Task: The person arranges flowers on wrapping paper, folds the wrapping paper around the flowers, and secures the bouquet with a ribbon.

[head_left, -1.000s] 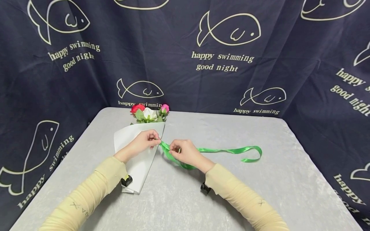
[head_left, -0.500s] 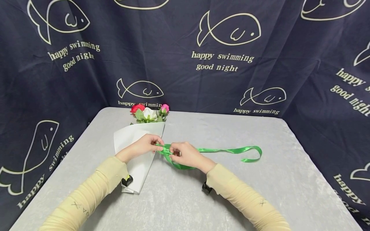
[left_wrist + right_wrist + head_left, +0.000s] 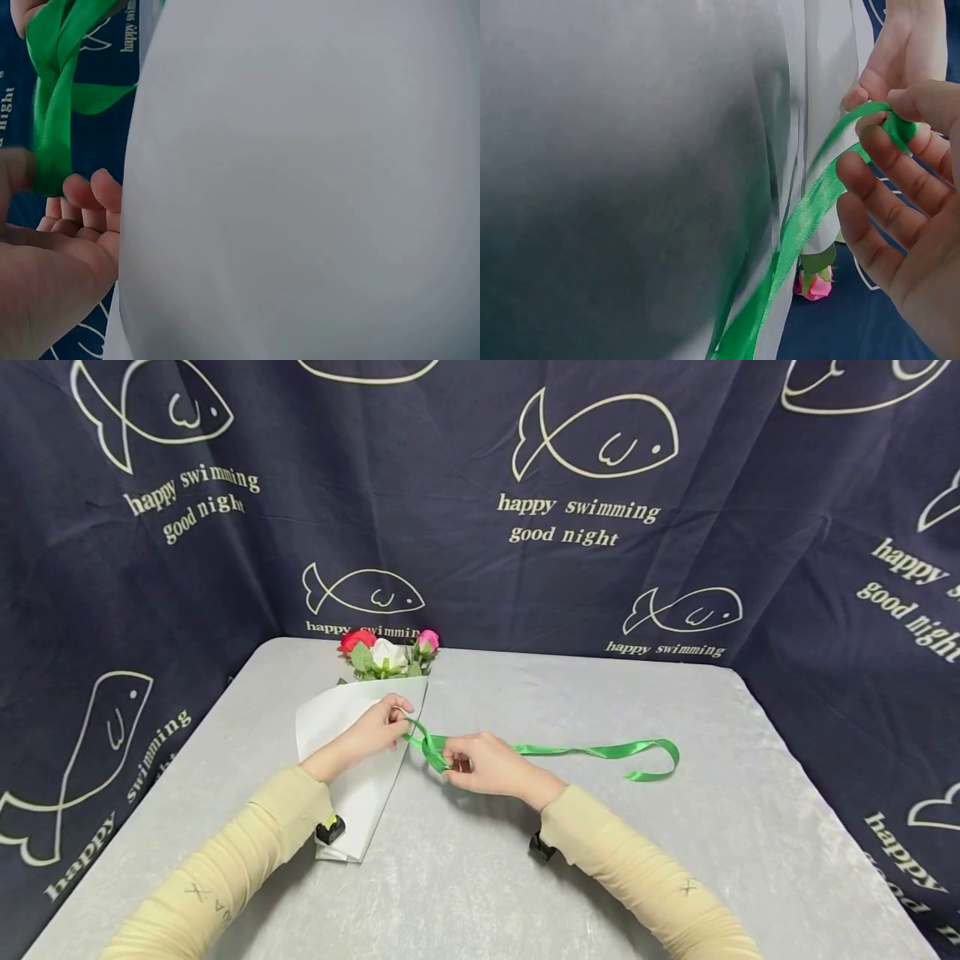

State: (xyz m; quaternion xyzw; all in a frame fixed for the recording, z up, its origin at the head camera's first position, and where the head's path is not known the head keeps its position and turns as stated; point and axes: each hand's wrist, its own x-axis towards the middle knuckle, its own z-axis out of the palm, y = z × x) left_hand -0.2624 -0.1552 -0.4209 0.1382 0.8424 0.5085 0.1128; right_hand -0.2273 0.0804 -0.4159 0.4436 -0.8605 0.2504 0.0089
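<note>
A green satin ribbon crosses itself in a loose twist at the right edge of a white paper-wrapped bouquet. Over the paper, my left hand pinches one part of it between thumb and fingers. In the left wrist view the ribbon runs up from those fingertips into the twist. My right hand is just right of the bouquet, gripping another part of the ribbon. The right wrist view has thumb and forefinger pinching the ribbon, the other fingers loosely bent.
From the wrap's top show a red rose, a white rose and a pink bud. A ribbon tail trails right and curls back on the grey tablecloth. Dark fish-print curtain surrounds the table's back and sides.
My left hand dipped to the ribbon's twist, then rose back up and left with a strand. My right hand shifted slightly right and down. The loop hanging below it no longer shows.
</note>
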